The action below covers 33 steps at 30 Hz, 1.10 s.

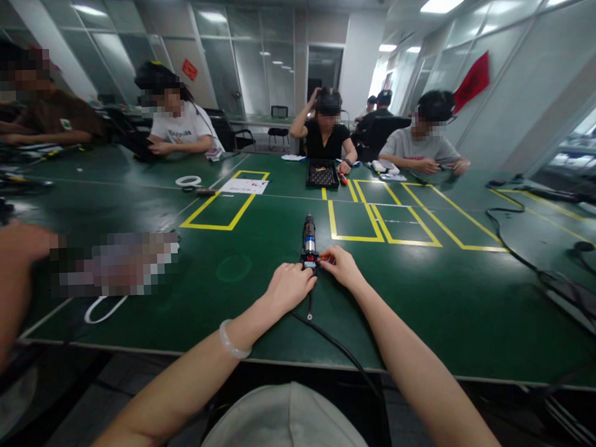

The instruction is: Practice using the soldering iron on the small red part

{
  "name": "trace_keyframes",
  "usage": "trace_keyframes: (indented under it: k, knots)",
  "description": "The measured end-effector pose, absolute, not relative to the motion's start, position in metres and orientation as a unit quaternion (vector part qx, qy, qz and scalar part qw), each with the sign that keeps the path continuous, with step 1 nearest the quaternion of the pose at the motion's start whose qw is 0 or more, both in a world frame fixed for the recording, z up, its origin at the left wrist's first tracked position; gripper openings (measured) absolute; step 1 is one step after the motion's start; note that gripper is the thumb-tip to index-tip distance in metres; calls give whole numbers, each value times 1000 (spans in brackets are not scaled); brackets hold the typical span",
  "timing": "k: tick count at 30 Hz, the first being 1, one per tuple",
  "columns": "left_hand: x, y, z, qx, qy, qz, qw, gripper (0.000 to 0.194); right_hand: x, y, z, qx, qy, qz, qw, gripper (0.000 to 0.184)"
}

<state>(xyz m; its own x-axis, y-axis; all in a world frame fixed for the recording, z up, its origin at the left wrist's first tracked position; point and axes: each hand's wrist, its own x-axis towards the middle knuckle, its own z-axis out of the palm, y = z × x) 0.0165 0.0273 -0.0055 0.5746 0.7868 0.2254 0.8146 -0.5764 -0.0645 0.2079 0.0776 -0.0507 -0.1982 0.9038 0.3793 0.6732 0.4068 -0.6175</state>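
Observation:
A slim power tool (pixel 309 233) lies on the green table in front of me, its thin pointed tip facing away. It has a dark front part, a silver and blue barrel and a black rear end. My left hand (pixel 291 285) is closed over the left side of that rear end, holding it. From the right, my right hand (pixel 341 264) pinches at a small orange-red piece beside the tool; its exact kind is unclear. A short dark lead (pixel 309 308) with a ring-shaped end hangs out behind, near a thicker black cable (pixel 334 343) that runs over the table edge.
Yellow tape outlines (pixel 207 226) mark the green table (pixel 263 335). Beyond them are a black tray (pixel 321 183), a white tape roll (pixel 188 181) and a paper sheet (pixel 242 186). Cables lie at the right. Several people sit around; a blurred arm (pixel 16 279) reaches in at left.

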Motion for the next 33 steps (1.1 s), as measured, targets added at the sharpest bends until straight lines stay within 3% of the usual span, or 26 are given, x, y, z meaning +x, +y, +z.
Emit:
trace_keyframes:
  k: [5, 14, 24, 33]
  knots:
    - [14, 26, -6, -883, -452, -91, 84, 35, 209, 75, -45, -506, -769, 176, 347, 12]
    - [13, 25, -4, -884, -449, -96, 82, 38, 203, 73, -47, -513, -716, 256, 397, 15]
    - [10, 27, 3, -863, -489, -119, 31, 50, 204, 70, -38, -541, -709, 231, 389, 23]
    - [10, 33, 3, -823, -541, -175, 3, 31, 204, 71, -39, -539, -703, 249, 392, 26]
